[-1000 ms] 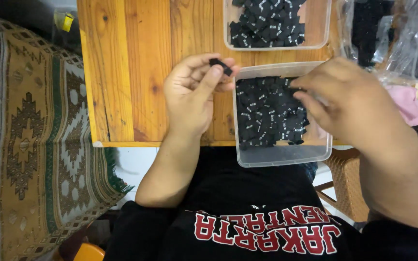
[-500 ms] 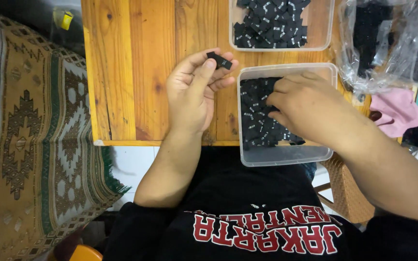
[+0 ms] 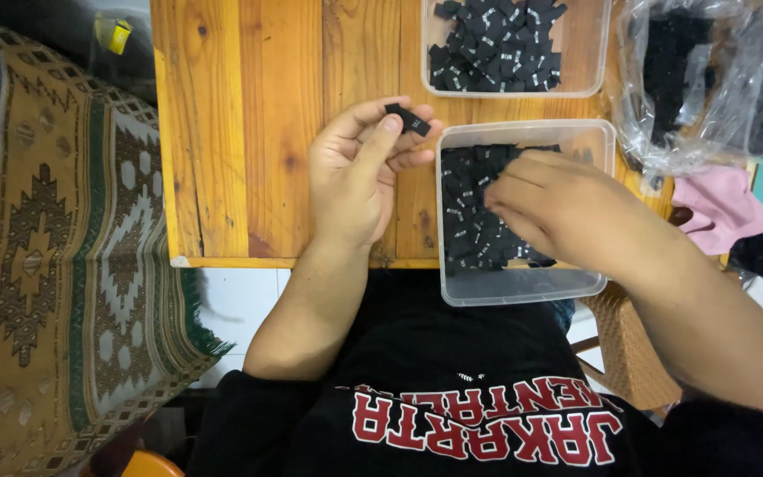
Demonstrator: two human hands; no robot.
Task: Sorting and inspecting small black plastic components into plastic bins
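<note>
My left hand (image 3: 359,172) hovers over the wooden table (image 3: 249,132) and pinches a small black folded label (image 3: 408,118) between thumb and fingertips. My right hand (image 3: 558,208) reaches down into the near clear plastic tub (image 3: 523,287), its fingers among the pile of black labels (image 3: 470,221) inside; whether it grips one is hidden. The tub overhangs the table's front edge above my lap.
A second clear tub (image 3: 586,53) of black labels stands at the back. A clear plastic bag (image 3: 708,79) with more black pieces lies at the right, pink cloth (image 3: 721,208) below it. A patterned rug (image 3: 55,256) covers the floor at left.
My right hand has moved from the tub's right rim leftward into the labels. My left hand stays put, holding the label.
</note>
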